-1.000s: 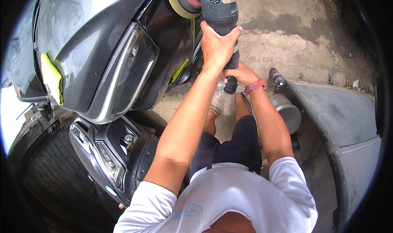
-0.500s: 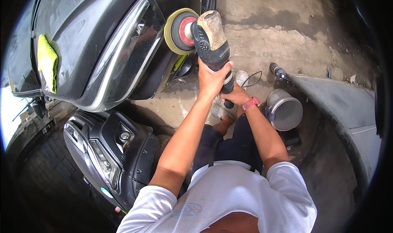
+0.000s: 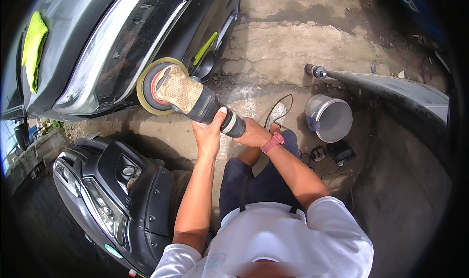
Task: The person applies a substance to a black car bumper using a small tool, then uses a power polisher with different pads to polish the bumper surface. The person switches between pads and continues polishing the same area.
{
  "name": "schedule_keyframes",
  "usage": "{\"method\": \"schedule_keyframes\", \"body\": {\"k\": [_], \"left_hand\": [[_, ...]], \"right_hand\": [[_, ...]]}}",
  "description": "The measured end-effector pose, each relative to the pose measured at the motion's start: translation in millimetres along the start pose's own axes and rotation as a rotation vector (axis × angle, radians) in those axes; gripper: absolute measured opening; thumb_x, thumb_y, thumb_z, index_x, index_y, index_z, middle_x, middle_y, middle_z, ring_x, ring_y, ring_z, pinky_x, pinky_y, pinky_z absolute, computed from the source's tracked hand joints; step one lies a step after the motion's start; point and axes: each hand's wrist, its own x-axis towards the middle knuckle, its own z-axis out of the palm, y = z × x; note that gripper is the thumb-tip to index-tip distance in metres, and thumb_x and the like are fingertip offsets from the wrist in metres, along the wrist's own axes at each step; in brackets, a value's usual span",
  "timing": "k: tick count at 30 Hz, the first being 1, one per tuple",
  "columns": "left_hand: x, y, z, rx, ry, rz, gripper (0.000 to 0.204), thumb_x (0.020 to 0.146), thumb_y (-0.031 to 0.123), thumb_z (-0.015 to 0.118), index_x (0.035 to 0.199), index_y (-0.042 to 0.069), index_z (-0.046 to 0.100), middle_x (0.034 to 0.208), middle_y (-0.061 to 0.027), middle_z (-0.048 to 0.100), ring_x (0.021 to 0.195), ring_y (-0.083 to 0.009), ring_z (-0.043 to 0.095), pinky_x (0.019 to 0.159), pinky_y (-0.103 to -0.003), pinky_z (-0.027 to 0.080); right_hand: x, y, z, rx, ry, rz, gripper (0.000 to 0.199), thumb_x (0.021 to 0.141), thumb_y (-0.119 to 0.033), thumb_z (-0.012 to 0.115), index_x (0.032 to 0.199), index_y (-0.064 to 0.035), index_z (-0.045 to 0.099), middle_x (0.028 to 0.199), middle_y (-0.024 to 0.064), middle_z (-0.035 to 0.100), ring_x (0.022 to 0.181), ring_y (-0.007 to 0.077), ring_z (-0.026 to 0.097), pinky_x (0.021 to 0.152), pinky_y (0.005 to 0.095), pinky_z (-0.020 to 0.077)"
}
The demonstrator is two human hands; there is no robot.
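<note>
Both my hands are on a black and tan power polisher [image 3: 207,105]. My left hand [image 3: 209,137] grips its body from below, thumb on top. At the rear end of the handle, my right hand [image 3: 255,132] is wrapped round it, a red watch on the wrist. The round yellow polishing pad [image 3: 144,101] is at the front corner of a dark car, beside the long headlight [image 3: 128,43]. Whether the pad touches the bodywork I cannot tell. On the car's hood [image 3: 73,24] lies a bright yellow-green cloth [image 3: 34,48].
A black scooter [image 3: 122,195] stands at the lower left, close to my left arm. To my right are a grey bucket [image 3: 337,121] with a cloth over its rim, a black case-like object [image 3: 341,152], and a grey panel [image 3: 400,90]. A cord [image 3: 280,102] lies by my foot.
The polisher has swung left and toward me, its head now turned to point left. Both hands have kept their hold. My view has shifted slightly.
</note>
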Motion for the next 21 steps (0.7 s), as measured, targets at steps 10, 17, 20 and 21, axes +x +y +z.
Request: {"method": "schedule_keyframes", "body": {"k": [10,17,20,21], "left_hand": [[75.2,-6.3,92.7,0.202,-0.08,0.239,0.058,0.089,0.02,0.093,0.135,0.001,0.063,0.123,-0.01,0.073,0.11,-0.0175,0.069,0.101,-0.035,0.055],[181.0,-5.2,186.9,0.334,-0.129,0.591,0.087,0.08,0.04,0.094,0.142,-0.005,0.054,0.128,-0.0271,0.074,0.12,-0.0388,0.075,0.106,-0.046,0.057],[203.2,-13.8,194.6,0.446,-0.077,0.68,0.088,0.078,0.042,0.092,0.14,-0.007,0.054,0.121,-0.0296,0.076,0.115,-0.0419,0.076,0.103,-0.047,0.058],[204.2,-21.8,188.6,0.466,-0.059,0.686,0.087,0.078,0.042,0.092,0.14,-0.007,0.054,0.12,-0.0293,0.077,0.114,-0.0416,0.077,0.102,-0.047,0.059]], "right_hand": [[53.3,26.2,-78.6,0.151,0.175,-0.141,0.036,0.081,-0.021,0.086,0.105,0.0031,0.076,0.088,0.0164,0.079,0.082,0.0264,0.077,0.078,0.0413,0.059],[154.7,40.6,-174.8,0.509,0.09,-0.35,0.029,0.081,-0.003,0.078,0.109,-0.001,0.07,0.084,0.0042,0.07,0.068,0.0168,0.067,0.064,0.0337,0.0548],[194.1,51.8,-172.5,0.616,0.015,-0.45,0.022,0.084,-0.002,0.079,0.104,-0.0013,0.071,0.085,0.0063,0.07,0.07,0.0191,0.068,0.067,0.0348,0.0556],[205.3,57.0,-166.3,0.676,-0.022,-0.498,0.02,0.085,-0.003,0.08,0.102,-0.0015,0.071,0.083,0.0071,0.071,0.07,0.0202,0.068,0.069,0.0354,0.056]]}}
